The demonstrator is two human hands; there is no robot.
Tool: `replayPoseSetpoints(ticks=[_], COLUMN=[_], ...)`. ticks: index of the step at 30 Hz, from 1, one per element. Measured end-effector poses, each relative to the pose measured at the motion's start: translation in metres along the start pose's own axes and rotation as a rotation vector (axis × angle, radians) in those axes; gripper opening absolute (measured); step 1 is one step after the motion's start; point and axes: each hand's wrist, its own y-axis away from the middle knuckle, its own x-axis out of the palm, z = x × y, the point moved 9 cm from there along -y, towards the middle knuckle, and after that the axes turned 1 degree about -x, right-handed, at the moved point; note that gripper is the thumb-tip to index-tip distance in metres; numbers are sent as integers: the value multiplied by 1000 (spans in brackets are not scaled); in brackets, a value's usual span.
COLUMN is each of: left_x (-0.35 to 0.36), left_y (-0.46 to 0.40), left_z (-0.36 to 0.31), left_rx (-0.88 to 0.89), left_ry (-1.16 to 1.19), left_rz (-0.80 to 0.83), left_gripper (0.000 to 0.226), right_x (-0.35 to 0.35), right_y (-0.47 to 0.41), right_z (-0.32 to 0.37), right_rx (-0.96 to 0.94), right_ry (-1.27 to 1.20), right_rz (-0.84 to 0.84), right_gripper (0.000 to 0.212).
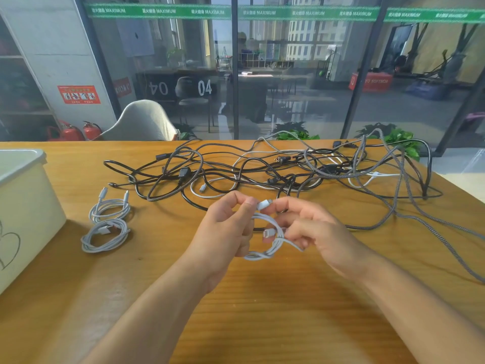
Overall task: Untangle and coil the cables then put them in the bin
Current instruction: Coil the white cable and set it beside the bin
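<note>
Both hands are raised just above the table, close together, working a small white cable wound into loops between them. The left hand has its fingers curled round the left side of the coil, thumb and forefinger meeting at the top near one white plug. The right hand pinches the loops from the other side, its fingers bent around the strands; a second plug sticks out between the two hands, and a short tail hangs below them. How many turns the coil has is hard to tell, as the fingers hide part of it. Beyond the hands, across the far half of the table, lies the tangle of black, grey braided and white cables, its grey strands trailing down past the right wrist. Left of the left hand lie two coiled white cables, one touching the other. Farther left, at the table's edge, stands the pale bin, well apart from both hands.
</note>
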Motion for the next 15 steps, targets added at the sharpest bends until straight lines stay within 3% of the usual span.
replayPoseSetpoints(ticks=[5, 8, 12, 15], left_x=[-2, -1, -3, -7], left_y=[0, 0, -1, -2], left_z=[-4, -2, -2, -4], left_rx=[26, 15, 19, 39], left_ry=[28, 40, 62, 49], left_rz=[-22, -32, -49, -59], left_gripper=[18, 19, 18, 17], right_x=[18, 11, -3, -13], right_y=[3, 4, 18, 27], right_z=[4, 8, 29, 39], right_rx=[-136, -205, -406, -522], right_ry=[-40, 11, 326, 455], right_rz=[13, -190, -454, -589], right_gripper=[53, 42, 20, 22])
